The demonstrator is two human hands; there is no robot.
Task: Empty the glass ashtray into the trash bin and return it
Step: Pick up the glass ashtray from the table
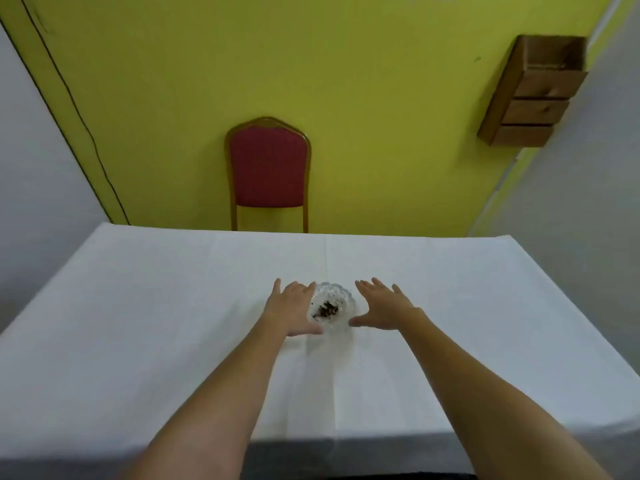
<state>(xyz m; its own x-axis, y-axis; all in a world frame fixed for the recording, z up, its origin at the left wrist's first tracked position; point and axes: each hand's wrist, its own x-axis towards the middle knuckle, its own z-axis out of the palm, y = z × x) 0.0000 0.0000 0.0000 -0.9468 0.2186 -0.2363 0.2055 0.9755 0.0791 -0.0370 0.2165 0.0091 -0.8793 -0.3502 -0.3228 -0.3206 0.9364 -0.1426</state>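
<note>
Both hands, left hand [294, 311] and right hand [384, 311], spread wide, flank the glass ashtray [330, 308] mid-table [138, 306], holding nothing. Slick glass could slip or tilt, spilling ash [325, 310] onto white cloth.

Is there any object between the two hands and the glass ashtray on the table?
Nothing visible. The left hand and the right hand flank the glass ashtray on the white tablecloth, both open, with no object between. The trash bin is not in view.
</note>
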